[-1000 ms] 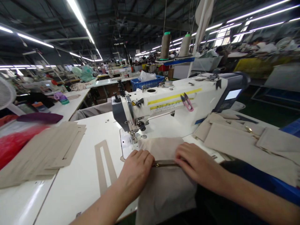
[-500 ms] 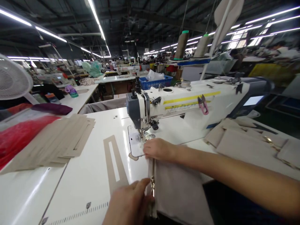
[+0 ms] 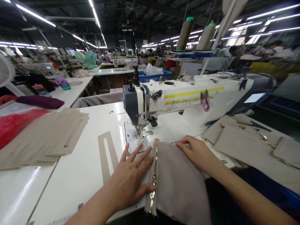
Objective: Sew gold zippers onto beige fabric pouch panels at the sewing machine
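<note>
A beige fabric panel [image 3: 180, 184] lies in front of the sewing machine [image 3: 140, 106], its lower part reaching past the table's front edge. Along its left side runs a gold metal zipper [image 3: 154, 168] on beige tape. My left hand [image 3: 131, 176] is spread flat, fingers apart, with the thumb touching the zipper near its pull and the fingertips beside the needle plate [image 3: 133, 139]. At the panel's upper right edge, my right hand [image 3: 194, 150] pinches the fabric between thumb and fingers. The panel's top end is apart from the presser foot [image 3: 142, 132].
A slotted beige template [image 3: 107, 156] lies left of my hands. Farther left is a stack of beige cut pieces [image 3: 58, 134]. Beige zippered pieces [image 3: 246, 143] are piled at right. Pink-handled snips [image 3: 205, 101] hang on the machine. Thread cones [image 3: 185, 34] stand behind it.
My left hand has opened and spread flat over the zipper edge. My right hand has moved from beside the needle to the panel's upper right edge. The zipper's top end is now uncovered.
</note>
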Available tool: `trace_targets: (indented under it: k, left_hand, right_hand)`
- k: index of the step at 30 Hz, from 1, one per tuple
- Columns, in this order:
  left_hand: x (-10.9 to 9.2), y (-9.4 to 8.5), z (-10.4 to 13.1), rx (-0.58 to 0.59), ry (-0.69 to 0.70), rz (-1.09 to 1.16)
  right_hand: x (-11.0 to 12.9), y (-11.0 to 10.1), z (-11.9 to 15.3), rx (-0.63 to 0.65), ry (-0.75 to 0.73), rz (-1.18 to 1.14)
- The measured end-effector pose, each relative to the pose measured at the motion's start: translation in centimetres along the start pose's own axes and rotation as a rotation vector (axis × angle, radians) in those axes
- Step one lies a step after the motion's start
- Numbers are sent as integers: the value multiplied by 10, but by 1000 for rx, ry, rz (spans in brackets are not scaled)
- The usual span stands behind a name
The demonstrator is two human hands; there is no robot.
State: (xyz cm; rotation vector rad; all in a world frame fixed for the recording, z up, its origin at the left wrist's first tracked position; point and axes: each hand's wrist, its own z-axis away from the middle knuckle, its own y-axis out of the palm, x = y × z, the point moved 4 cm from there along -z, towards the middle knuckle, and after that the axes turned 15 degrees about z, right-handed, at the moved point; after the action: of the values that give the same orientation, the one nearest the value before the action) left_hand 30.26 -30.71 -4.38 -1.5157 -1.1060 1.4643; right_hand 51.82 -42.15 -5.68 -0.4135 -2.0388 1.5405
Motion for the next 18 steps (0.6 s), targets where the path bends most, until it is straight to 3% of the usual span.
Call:
trace_targets:
  k: [5, 8, 13, 18]
  left_hand:
    - [5, -1, 2, -53, 9, -75]
    - [6, -3, 1, -79, 3, -97]
    - [3, -3, -12, -128, -15, -36]
    - [-1, -2, -19, -129, 27, -107]
  right_hand:
    - [35, 8, -33, -198, -70, -221]
    - [29, 11, -41, -205, -42, -236]
    - [5, 3, -23, -244, 10, -75]
    - [9, -14, -14, -366, -53, 57]
